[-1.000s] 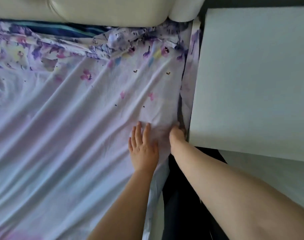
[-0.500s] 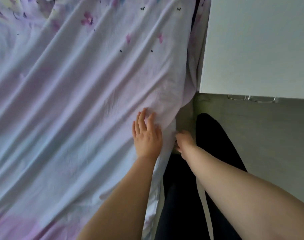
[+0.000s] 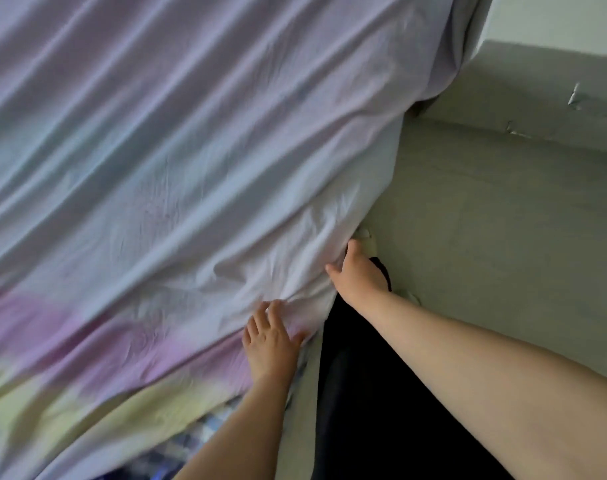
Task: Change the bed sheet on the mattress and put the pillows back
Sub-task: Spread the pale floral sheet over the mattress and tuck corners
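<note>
Head view: the left hand [image 3: 269, 342], fingers spread, is pressing the pastel bed sheet [image 3: 177, 161] flat on the mattress near its right edge, while the right hand [image 3: 355, 271] is reaching over that edge, its fingers hidden in the hanging fold, so their state cannot be told. Tucking well probably means keeping the top pinned while drawing the overhang taut beneath, along the floor [image 3: 485, 220] side.

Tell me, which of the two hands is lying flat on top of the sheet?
The left hand: its fingers spread flat on the sheet. The right hand works at the sheet's hanging side edge instead.
</note>
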The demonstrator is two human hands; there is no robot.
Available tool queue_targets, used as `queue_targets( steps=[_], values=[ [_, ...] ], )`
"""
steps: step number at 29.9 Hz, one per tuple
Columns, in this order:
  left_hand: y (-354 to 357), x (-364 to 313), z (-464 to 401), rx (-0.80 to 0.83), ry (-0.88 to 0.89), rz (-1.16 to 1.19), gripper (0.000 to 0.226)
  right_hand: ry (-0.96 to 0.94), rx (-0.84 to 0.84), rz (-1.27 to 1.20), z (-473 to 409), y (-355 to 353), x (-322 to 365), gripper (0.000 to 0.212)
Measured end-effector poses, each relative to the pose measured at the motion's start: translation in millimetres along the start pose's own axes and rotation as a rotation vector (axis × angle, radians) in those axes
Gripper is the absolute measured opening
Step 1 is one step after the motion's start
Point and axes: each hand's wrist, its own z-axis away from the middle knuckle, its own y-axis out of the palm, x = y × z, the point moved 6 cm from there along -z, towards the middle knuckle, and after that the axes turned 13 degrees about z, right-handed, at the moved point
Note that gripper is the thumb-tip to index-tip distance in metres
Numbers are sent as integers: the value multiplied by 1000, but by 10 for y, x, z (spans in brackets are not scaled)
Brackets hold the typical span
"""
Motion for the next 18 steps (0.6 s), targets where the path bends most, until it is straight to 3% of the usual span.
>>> queue_targets(
  steps=[3,9,13,18],
  values=[
    [173,375,357,-95,-127,59,70,-101,25,102,260,356,-85,45],
    [434,972,790,-88,-262,105,63,70,235,-448,615,1128,-325,71],
    [437,1384,909,-115,-281,76,39,95,388,-619,824,1635,-246,38],
    [397,1874,917,-146,-253,90,32,157,274,-863,904,2055,-104,20]
  ],
)
